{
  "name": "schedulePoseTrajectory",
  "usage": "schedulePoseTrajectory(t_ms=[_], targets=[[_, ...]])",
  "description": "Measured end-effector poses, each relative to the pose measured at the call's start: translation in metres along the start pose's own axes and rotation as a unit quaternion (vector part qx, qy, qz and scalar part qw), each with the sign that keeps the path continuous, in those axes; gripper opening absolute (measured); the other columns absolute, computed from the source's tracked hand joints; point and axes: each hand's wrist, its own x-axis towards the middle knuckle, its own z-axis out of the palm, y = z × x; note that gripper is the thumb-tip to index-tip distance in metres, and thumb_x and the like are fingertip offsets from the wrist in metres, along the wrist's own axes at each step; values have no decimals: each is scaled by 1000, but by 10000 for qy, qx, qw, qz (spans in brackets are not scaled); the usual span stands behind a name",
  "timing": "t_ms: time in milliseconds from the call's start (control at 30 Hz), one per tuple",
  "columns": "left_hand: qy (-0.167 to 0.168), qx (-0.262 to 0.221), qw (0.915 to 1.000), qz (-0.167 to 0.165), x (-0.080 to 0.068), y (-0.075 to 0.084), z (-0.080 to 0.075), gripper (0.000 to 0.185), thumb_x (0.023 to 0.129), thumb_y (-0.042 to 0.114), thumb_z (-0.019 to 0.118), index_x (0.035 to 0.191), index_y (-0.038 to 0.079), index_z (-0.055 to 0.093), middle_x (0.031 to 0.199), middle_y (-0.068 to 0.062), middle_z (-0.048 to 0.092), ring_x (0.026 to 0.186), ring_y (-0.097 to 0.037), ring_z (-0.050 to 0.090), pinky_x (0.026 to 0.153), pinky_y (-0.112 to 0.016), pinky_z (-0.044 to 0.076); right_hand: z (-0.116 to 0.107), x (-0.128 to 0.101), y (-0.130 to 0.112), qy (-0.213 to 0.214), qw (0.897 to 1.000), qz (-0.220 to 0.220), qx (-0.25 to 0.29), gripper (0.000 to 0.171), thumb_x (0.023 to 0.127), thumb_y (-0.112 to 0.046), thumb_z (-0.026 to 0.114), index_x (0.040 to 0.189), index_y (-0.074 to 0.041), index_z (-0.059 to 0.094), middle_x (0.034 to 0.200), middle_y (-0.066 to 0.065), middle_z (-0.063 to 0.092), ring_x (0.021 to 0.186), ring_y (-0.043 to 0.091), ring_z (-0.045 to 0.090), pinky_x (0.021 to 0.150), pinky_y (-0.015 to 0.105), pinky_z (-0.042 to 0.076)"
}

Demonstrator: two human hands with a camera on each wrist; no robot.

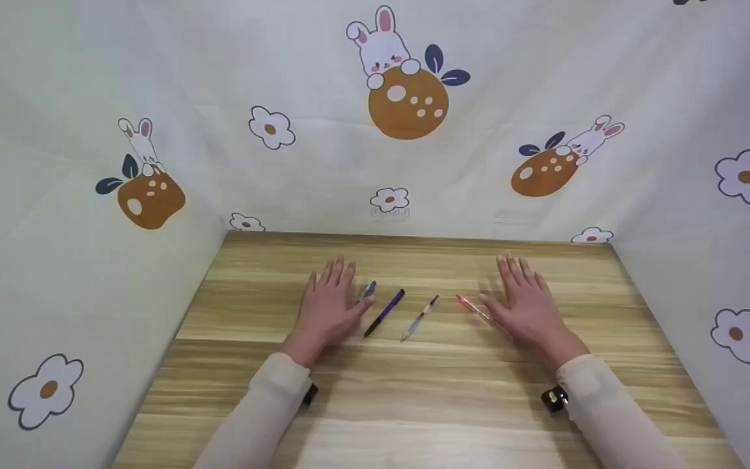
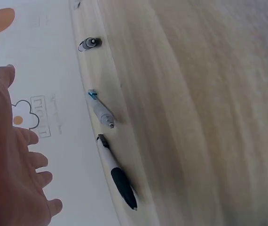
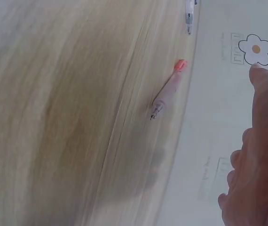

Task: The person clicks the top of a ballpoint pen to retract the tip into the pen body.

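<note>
My left hand [image 1: 333, 307], palm down with straight fingers, is beside a blue pen [image 1: 368, 291], partly hidden by its thumb. Just right of that lies a purple and black pen [image 1: 385, 314], then a clear pen [image 1: 420, 318] with a dark end. A red-ended clear pen [image 1: 469, 306] lies nearest my right hand [image 1: 530, 312], whose fingers are also extended and whose thumb overlaps it. Neither hand holds anything. In the right wrist view the red-ended pen [image 3: 168, 90] lies apart from the hand [image 3: 265, 146]. The left wrist view shows several pens in a row beyond the left hand [image 2: 14, 160].
The pens lie on a wood-grain table [image 1: 414, 404]. A pale cloth [image 1: 316, 169] printed with rabbits, oranges and flowers rises behind the table and along both sides. Each sleeve has a small black device at the wrist, such as the right device [image 1: 554, 398].
</note>
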Motion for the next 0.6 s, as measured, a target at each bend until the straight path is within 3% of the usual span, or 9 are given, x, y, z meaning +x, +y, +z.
schedulePoseTrajectory(t_ms=[267,433,600], targets=[[122,-804,9963,272,4,-5,1,89,107,59,64,171,5,36,179,-19,28,166,-40,23,133,-65,15,3,0,4,434,9909,33,1278,92,103,-50,76,172,-5,35,171,26,40,159,49,34,129,66,26],[69,-1518,9878,333,6,-9,2,88,105,54,70,172,7,37,179,-15,30,165,-41,25,131,-68,20,1,2,5,376,9801,137,1943,93,102,-45,80,172,-4,34,171,29,38,159,51,31,129,67,24],[-55,-2262,9737,280,6,-13,0,88,103,52,76,171,11,39,178,-14,33,165,-39,27,132,-63,23,0,5,6,259,9662,342,2543,93,101,-44,81,173,-7,34,173,25,37,161,47,30,130,67,24]])
